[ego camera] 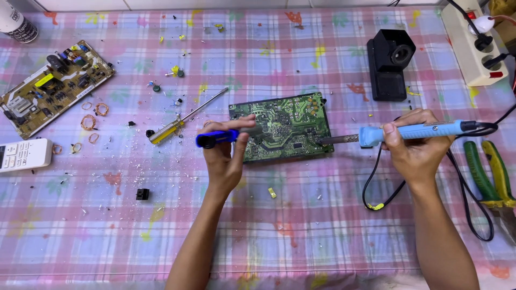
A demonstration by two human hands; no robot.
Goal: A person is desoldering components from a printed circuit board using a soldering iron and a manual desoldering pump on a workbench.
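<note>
Two hands are both busy over the same board. The left hand [223,156] has its fingers and thumb wrapped snug around the blue handle of a desoldering pump [226,136], which it holds sideways so the grey front end sticks out past the fingertips and sits over the left part of the green circuit board [282,127]. The right hand [411,147] is closed around the light blue grip of a soldering iron [400,132], thumb on top, with the metal shaft running left from the fingers and the tip down at the right edge of that board; can't tell if it's actually touching a joint. So the board lies solder side up right between the two hands, just beyond both sets of fingertips, flat on the pink and blue checked tablecloth [301,225]. The iron's black cord [473,193] loops down past the right wrist. Moving outward: a yellow-handled screwdriver [183,118] lies just left of the pump, and a black iron stand [389,63] sits beyond the board's right corner. Green and yellow handled pliers [492,174] are at the far right, with a white power strip [470,45] up top. Way off to the left are a second circuit board [54,86] with its components up, some little copper wire coils [88,122] and a white remote control [24,154].
</note>
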